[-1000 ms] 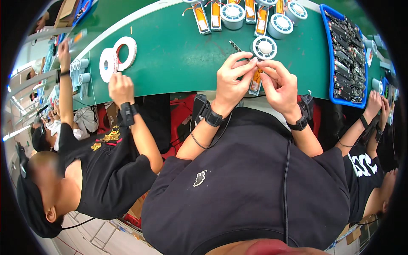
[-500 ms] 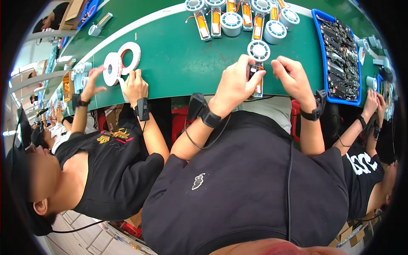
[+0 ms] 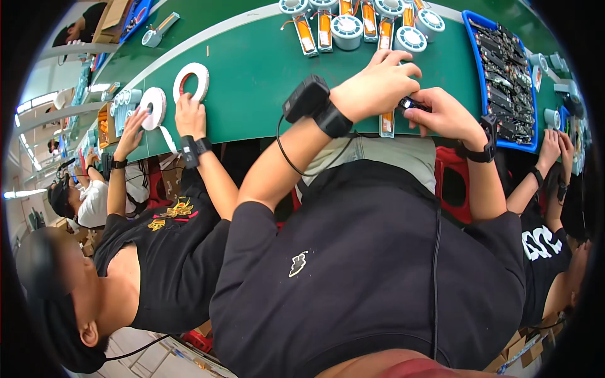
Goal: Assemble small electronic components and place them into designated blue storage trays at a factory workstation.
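My left hand [image 3: 378,87] lies across the work unit, its fingers curled over where the round head sits, hiding it. Below that hand shows the unit's open handle [image 3: 387,125], narrow and pale with an orange battery inside; it looks like a handheld fan. To the right of it, my right hand [image 3: 446,116] pinches a small black part [image 3: 409,104] with a bright spot on it. The part is close to my left fingertips; whether they touch it I cannot tell.
Several similar grey units [image 3: 346,31] with orange batteries lie at the far side. A blue tray [image 3: 484,94] of dark circuit boards is on the right. On the left a co-worker's hands [image 3: 191,116] handle white tape rolls [image 3: 191,82]. Another co-worker's hands [image 3: 558,148] are at far right.
My left hand has moved up over the unit's round head. My right hand has come in from the right and now holds the black part, which was at my left fingers.
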Demonstrator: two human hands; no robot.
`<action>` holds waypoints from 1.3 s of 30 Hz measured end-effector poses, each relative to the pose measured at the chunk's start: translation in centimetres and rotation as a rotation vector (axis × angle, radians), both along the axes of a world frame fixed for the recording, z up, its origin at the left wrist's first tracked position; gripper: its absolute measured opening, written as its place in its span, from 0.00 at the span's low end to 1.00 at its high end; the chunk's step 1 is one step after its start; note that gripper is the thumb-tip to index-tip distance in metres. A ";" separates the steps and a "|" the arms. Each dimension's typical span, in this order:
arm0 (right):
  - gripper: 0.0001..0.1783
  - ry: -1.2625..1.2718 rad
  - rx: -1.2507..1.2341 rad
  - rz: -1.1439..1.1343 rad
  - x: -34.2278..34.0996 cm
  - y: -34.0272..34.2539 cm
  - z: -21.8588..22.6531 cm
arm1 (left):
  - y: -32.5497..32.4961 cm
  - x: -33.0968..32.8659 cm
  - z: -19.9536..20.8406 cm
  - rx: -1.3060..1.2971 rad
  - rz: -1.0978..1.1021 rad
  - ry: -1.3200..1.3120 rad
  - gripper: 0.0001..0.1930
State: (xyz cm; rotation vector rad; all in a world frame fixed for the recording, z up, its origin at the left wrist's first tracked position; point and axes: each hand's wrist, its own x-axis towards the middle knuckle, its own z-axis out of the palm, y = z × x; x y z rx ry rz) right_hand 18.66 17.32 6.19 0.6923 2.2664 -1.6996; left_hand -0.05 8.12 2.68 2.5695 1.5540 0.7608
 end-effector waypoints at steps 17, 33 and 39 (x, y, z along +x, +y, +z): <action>0.13 0.365 0.532 -0.412 1.1 -3.6 -5.3 | -0.8 -0.2 -0.8 0.072 0.163 -0.101 0.03; 0.11 0.374 0.339 -0.515 0.5 -4.2 -5.2 | -0.8 0.5 0.7 -0.075 0.251 -0.126 0.05; 0.12 0.409 0.350 -0.491 0.4 -4.3 -5.2 | -0.9 0.5 0.4 -0.048 0.218 -0.063 0.04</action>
